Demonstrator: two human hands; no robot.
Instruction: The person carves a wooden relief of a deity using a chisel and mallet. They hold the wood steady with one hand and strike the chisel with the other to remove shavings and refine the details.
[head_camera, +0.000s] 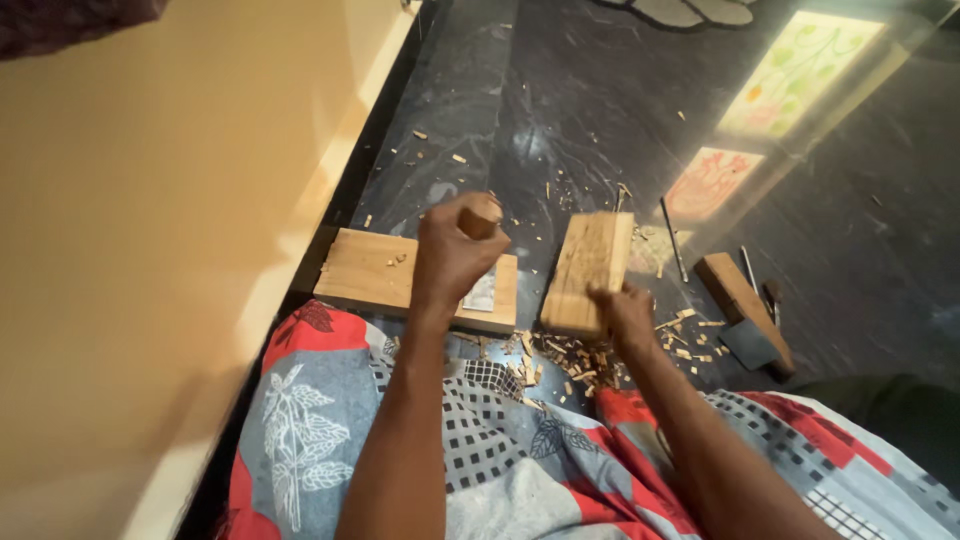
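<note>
On the dark floor (600, 100), in the head view, our left hand (455, 255) has fingers clamped on a wooden handle (480, 215); our right hand (625, 315) grips the upright carved block (590, 270). A glancing blow could hit those fingers.

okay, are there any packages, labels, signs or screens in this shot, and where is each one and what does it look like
No packages, signs or screens show.
Possible label: a small pale grey rectangular patch on the flat light wooden board, just under the left hand; too blurred to tell.
Two bright floral panels, green-yellow and orange-pink, are reflections on the dark glossy floor, upper right.
</note>
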